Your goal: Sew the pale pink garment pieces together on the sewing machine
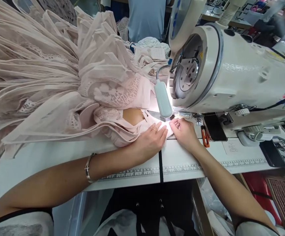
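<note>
Pale pink lace bras [113, 88] lie in a large heap on the left of the sewing machine [199, 65], and the edge of one runs under the needle area. My left hand [153, 139], with a ring and a bracelet, rests flat on that fabric, fingers stretched towards the needle. Just right of the needle, my right hand [185, 133] has its fingers curled and pinches the bra's edge. A small lit lamp [163, 99] on a bent neck hides part of the needle area.
A ruler strip [137, 172] runs along the front of the white table [66, 154]. Orange-handled snips [205, 137] and a dark phone [215, 127] lie right of my right hand. A person in blue [146, 19] is beyond the machine. A red box [260, 190] stands below right.
</note>
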Action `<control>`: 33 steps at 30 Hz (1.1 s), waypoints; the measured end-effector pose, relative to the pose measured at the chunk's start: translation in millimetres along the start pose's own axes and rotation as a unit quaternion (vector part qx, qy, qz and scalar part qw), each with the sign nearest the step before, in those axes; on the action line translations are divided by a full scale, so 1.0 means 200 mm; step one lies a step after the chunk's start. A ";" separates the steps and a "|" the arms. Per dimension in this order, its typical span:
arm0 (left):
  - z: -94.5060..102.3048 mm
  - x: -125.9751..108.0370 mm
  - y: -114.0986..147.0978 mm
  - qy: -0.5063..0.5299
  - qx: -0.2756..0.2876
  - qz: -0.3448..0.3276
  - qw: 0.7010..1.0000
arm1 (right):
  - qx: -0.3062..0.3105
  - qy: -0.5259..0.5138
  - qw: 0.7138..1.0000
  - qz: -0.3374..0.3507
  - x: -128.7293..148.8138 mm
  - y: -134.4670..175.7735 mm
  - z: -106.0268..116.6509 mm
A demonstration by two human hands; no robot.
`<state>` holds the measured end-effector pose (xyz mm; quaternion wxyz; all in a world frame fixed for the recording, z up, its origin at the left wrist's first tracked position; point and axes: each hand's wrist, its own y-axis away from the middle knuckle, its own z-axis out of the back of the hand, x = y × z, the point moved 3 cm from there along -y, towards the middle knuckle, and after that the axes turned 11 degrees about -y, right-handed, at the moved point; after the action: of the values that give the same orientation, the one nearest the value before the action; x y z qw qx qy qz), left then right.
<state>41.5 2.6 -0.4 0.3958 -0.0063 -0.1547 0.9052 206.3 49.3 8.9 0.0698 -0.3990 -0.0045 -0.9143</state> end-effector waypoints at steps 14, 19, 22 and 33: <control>-0.03 0.00 -0.02 -0.083 -0.038 -0.042 0.995 | -0.026 0.035 0.985 0.166 -0.01 0.06 0.02; 0.00 0.03 -0.03 -0.032 -0.001 0.034 0.999 | -0.008 0.124 0.953 0.276 0.02 0.10 0.00; 0.02 0.03 -0.04 -0.051 0.026 0.043 0.997 | -0.004 0.204 0.933 0.296 0.03 0.11 -0.03; 0.02 -0.03 -0.08 -0.052 0.031 -0.023 0.998 | 0.140 0.183 0.950 0.210 -0.10 0.01 0.06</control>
<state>56.5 7.7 7.9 0.4082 0.0563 -0.1466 0.8993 229.1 51.3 2.8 0.3146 -0.2032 -0.0359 -0.9265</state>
